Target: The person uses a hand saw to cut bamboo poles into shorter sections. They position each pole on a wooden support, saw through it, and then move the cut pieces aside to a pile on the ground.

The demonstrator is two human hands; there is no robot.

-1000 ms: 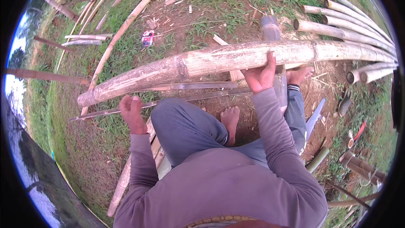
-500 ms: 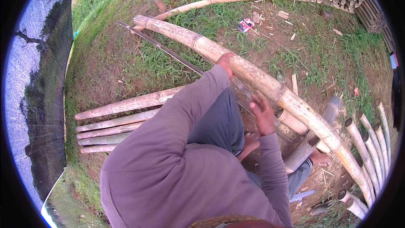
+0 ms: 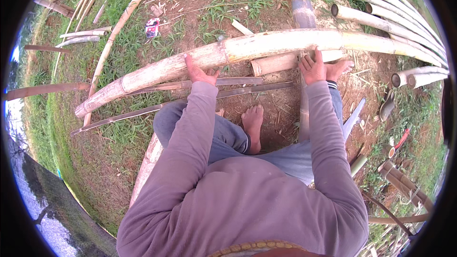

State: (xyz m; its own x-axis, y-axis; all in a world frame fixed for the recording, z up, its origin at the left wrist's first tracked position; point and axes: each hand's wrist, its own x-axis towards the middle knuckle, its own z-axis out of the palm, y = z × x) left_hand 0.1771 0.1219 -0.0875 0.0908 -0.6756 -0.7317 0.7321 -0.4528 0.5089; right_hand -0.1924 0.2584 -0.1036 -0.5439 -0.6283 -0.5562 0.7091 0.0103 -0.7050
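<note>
A long pale bamboo pole (image 3: 276, 45) lies across in front of me, curved by the lens. My left hand (image 3: 202, 74) is at its near side, one digit up against the pole and others partly bent. Farther right, my right hand (image 3: 314, 69) presses on the same pole with bent fingers, close to my foot. Under the pole there is a shorter bamboo piece (image 3: 276, 63), and a thick greyish bamboo length (image 3: 304, 12) runs crosswise beneath. Two narrow bamboo strips, an upper strip (image 3: 233, 81) and a longer lower strip (image 3: 238, 92), lie between the pole and my legs.
Several bamboo poles (image 3: 364, 15) fan out at the far right. A thin curved pole (image 3: 123, 33) lies on the grass at the left. A red-and-white packet (image 3: 152, 27) and wood chips are beyond the pole. A saw-like pale blade (image 3: 354, 116) rests by my right leg.
The view has swung right. My right hand, formerly raised over a strip with fingers spread, now touches the large pole. My left hand remains at that pole.
</note>
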